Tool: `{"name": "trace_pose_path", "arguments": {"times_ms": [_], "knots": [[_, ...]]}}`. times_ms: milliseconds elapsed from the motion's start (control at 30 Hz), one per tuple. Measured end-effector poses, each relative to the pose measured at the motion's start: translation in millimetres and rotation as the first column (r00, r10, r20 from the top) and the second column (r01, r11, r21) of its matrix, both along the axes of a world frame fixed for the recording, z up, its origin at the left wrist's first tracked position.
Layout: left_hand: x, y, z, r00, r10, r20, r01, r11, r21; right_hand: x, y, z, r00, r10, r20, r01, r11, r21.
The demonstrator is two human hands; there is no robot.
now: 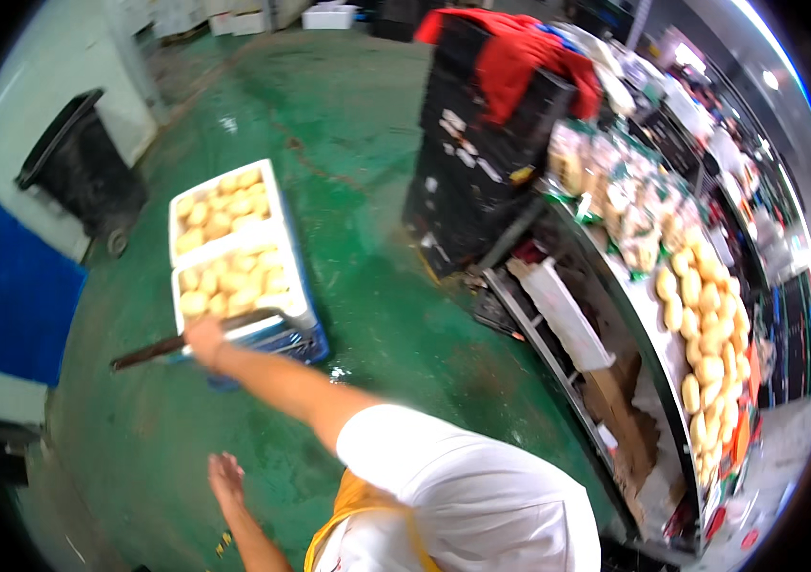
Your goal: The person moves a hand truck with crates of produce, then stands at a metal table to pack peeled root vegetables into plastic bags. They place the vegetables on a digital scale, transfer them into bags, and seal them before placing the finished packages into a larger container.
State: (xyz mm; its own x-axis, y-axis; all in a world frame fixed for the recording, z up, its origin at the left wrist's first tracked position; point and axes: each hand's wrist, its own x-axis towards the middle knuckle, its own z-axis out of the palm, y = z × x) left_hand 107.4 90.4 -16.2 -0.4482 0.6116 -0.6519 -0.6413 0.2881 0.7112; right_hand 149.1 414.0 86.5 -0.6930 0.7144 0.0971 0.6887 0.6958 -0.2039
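My right hand (207, 339) grips the dark handle bar (146, 352) of a blue hand trolley (303, 345). On the trolley sit two white boxes (279, 224) filled with pale yellow peeled potatoes (220, 276). My left hand (227, 477) hangs low over the green floor, below the handle, holding nothing, its fingers loosely apart.
A black wheeled bin (81, 176) and a blue board (13, 291) line the left wall. A black crate stack (463, 162) topped with red cloth stands ahead right. At right, a metal bench (653, 400) bears bagged produce (615, 191) and several potatoes (709, 362). White boxes (327, 16) lie beyond.
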Motion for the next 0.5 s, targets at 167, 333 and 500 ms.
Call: {"name": "trace_pose_path", "arguments": {"times_ms": [167,333,500], "knots": [[23.0,149.6,103.5,0.968,0.067,-0.243,-0.034,0.99,0.136,59.2,-56.2,30.6,0.927,0.11,-0.359,-0.209,0.945,-0.25],[-23.2,150.1,54.3,0.984,0.155,0.093,-0.171,0.963,0.209,147.0,-125.4,19.3,0.674,0.23,-0.702,-0.412,0.906,-0.099],[14.6,104.1,49.0,0.962,0.262,-0.076,-0.253,0.96,0.117,326.5,-197.4,-112.7,0.828,0.257,-0.499,-0.546,0.577,-0.608]]}}
